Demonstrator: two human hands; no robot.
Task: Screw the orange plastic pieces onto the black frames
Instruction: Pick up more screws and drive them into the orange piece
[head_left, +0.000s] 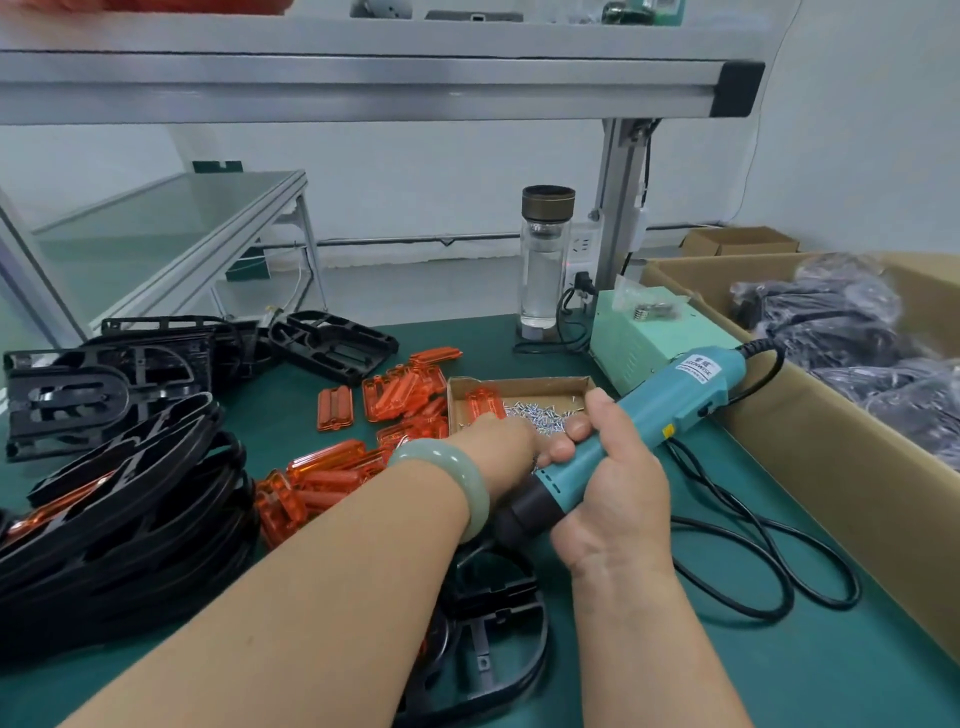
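- The right hand (608, 483) is in the middle of the frame. Its fingers are curled tight around a blue-green electric screwdriver (654, 415).
- The left hand (493, 441) reaches into a small cardboard box (519, 385) of tiny screws (540, 413). I cannot tell if its fingers hold one.
- Orange pieces (405, 395) lie loose on the green table (779, 675), left of the box.
- Black frames (119, 493) are piled at the left.
- One black frame (493, 623) lies under both arms, at the bottom middle.
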